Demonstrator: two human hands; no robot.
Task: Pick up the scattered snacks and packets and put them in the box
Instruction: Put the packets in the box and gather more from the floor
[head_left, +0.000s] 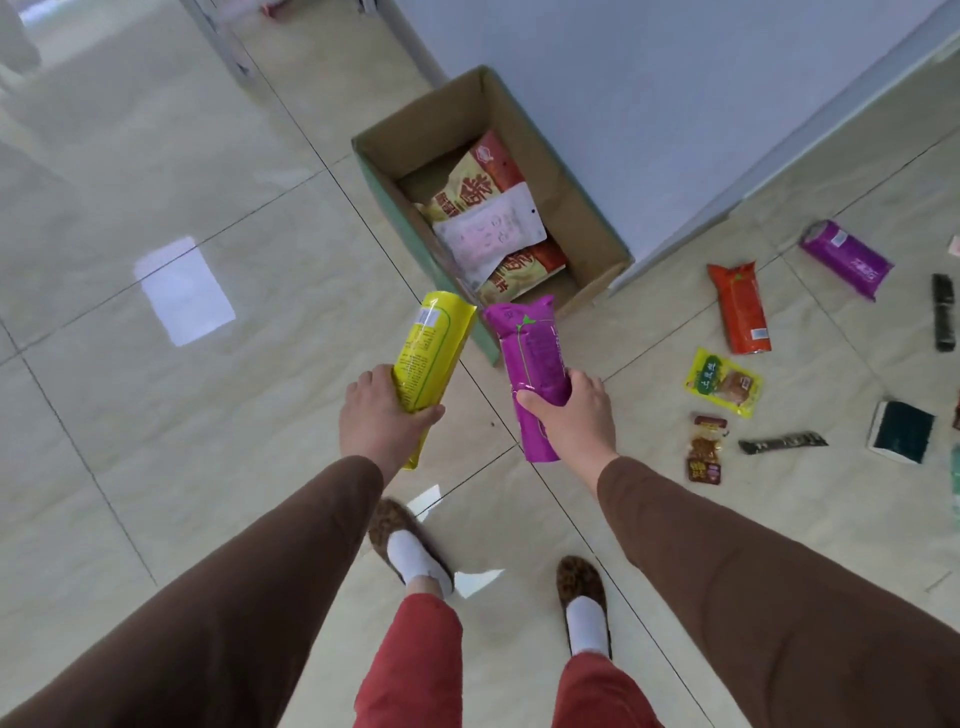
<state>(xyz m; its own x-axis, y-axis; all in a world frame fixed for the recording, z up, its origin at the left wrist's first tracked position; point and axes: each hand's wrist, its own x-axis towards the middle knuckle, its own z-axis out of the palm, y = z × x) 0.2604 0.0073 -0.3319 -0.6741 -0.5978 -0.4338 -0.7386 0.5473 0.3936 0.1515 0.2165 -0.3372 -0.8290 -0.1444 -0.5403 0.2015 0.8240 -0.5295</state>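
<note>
An open cardboard box (587, 208) stands on the tiled floor by a grey wall, with red-and-yellow bags (480, 179) and a pale pink pouch (491, 234) inside. My left hand (376, 415) grips a yellow packet (431, 348) and my right hand (576, 415) grips a purple packet (535, 364). Both are held just short of the box's near corner. Scattered on the floor to the right lie another purple packet (847, 257), an orange packet (740, 306), a yellow-green snack pouch (722, 382), small brown snack packs (705, 457) and dark sticks (783, 443).
A dark green block (901, 438) and a dark strip (943, 312) lie at the far right. The grey wall panel (675, 104) stands behind the box. My feet in patterned slippers (410, 545) are below my hands. Glossy tiles stretch to the left.
</note>
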